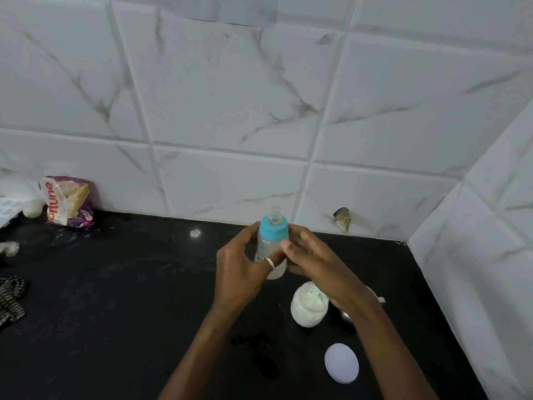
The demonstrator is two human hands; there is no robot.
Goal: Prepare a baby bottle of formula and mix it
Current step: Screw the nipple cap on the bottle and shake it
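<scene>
The baby bottle (268, 243) was held upright above the black counter (115, 298), its body gripped by the left hand (242, 267) and its teal collar (273, 230) pinched by the right hand (314, 261). An open formula jar (308, 308) was seen at five o'clock of it.

A translucent plastic bottle (271, 249) at centre frame carries a smooth turquoise plastic collar (273, 228) and a clear, rubbery teat (275, 213). Below it lies a glossy black stone counter (115, 284), with shiny white marble-veined tiles (230, 96) above. A frosted jar (308, 306) and a matt white plastic lid (341, 366) sit lower right. At left are a glossy printed packet (69, 202) and a striped woven cloth (11, 298).
</scene>
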